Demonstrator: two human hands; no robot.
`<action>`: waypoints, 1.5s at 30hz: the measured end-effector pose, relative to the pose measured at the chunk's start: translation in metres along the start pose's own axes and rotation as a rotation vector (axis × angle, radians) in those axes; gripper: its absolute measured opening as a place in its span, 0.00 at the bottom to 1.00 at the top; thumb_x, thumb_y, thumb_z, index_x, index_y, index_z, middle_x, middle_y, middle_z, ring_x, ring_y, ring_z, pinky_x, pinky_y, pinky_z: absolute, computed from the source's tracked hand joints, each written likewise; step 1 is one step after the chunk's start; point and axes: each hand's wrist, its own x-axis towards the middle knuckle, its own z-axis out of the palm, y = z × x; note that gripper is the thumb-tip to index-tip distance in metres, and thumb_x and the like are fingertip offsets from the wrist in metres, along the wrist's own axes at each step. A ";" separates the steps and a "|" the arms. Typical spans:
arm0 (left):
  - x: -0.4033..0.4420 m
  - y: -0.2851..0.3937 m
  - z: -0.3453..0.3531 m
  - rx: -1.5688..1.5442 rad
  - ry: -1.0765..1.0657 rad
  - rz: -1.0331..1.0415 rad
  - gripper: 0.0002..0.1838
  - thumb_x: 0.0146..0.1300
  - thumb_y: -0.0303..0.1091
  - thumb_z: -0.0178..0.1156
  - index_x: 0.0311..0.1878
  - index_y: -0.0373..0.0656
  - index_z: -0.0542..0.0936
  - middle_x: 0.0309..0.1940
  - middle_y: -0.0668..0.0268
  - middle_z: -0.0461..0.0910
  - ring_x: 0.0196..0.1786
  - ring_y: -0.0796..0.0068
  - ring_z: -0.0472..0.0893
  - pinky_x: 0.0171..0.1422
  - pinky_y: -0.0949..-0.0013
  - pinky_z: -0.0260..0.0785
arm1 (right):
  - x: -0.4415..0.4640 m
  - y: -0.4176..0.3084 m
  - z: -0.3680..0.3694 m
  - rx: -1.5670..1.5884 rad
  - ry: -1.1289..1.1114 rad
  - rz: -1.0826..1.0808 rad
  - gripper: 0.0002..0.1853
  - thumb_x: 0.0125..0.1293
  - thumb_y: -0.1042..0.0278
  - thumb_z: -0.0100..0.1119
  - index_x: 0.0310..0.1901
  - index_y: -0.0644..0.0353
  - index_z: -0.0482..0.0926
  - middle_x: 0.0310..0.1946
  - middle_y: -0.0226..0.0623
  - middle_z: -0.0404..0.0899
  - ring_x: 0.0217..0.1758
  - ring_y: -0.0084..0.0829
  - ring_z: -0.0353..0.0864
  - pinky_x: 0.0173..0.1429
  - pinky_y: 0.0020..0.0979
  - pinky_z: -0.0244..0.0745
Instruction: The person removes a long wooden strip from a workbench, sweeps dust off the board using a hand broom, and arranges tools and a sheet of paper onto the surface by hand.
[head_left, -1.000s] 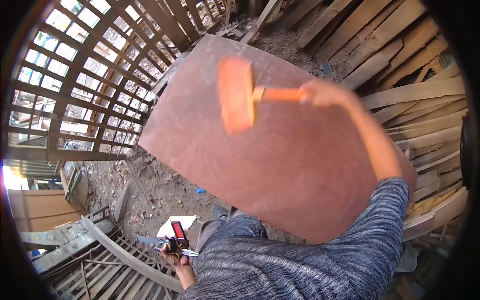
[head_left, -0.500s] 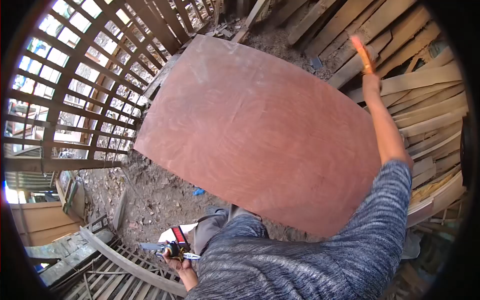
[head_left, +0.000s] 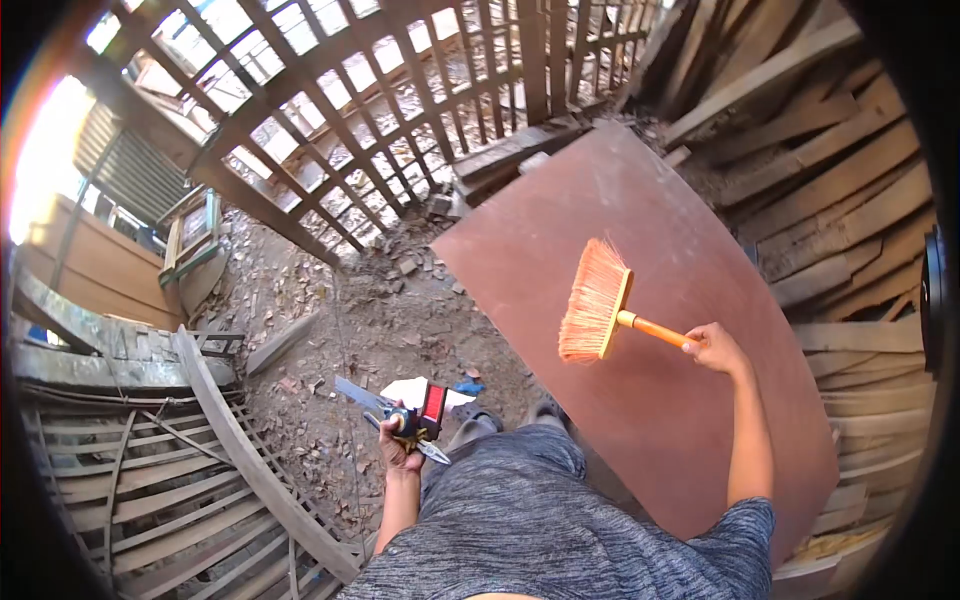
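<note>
My right hand (head_left: 718, 352) is closed round the handle of an orange hand brush (head_left: 597, 300). Its yellow-backed bristles point left over a large reddish-brown plywood sheet (head_left: 680, 255); whether they touch it I cannot tell. Low in the head view, my left hand (head_left: 399, 452) grips a bundle of tools (head_left: 405, 420). Among them show a flat grey blade, a dark block with a red panel, a dark rounded part and a pointed silvery piece. Something white (head_left: 405, 392) lies behind the bundle. My fingers hide part of these items.
A slatted wooden fence (head_left: 390, 110) runs along the back left. Stacked planks (head_left: 850, 230) line the right side. Dirt ground with chips and leaves (head_left: 340, 300) spreads to the left, near a curved timber (head_left: 240, 440) and slatted frame (head_left: 150, 480). A blue scrap (head_left: 468, 388) lies near my feet.
The brush has swung from the far right, in my outstretched right hand, down and left over the sheet. My view has turned left. The left hand keeps its bundle.
</note>
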 end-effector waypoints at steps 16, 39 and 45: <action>0.048 0.098 -0.029 -0.270 0.269 0.345 0.20 0.48 0.41 0.68 0.45 0.44 0.81 0.43 0.63 0.84 0.47 0.60 0.83 0.60 0.51 0.75 | 0.328 -0.216 0.097 -0.581 -0.542 -0.451 0.15 0.62 0.53 0.58 0.32 0.57 0.83 0.21 0.38 0.80 0.24 0.38 0.77 0.30 0.42 0.70; 0.159 0.060 0.159 0.156 0.360 0.258 0.27 0.51 0.38 0.65 0.58 0.45 0.79 0.40 0.66 0.83 0.42 0.69 0.83 0.52 0.61 0.78 | 0.591 -0.131 -0.114 -0.821 -0.634 -0.116 0.20 0.60 0.47 0.63 0.25 0.57 0.83 0.18 0.32 0.79 0.20 0.30 0.74 0.26 0.37 0.69; 0.144 0.054 0.171 0.059 0.322 0.283 0.27 0.50 0.39 0.66 0.57 0.45 0.79 0.39 0.63 0.83 0.41 0.65 0.83 0.51 0.60 0.79 | 0.658 -0.031 -0.274 -0.897 0.531 0.254 0.12 0.61 0.60 0.61 0.42 0.56 0.85 0.42 0.46 0.86 0.47 0.42 0.86 0.50 0.41 0.81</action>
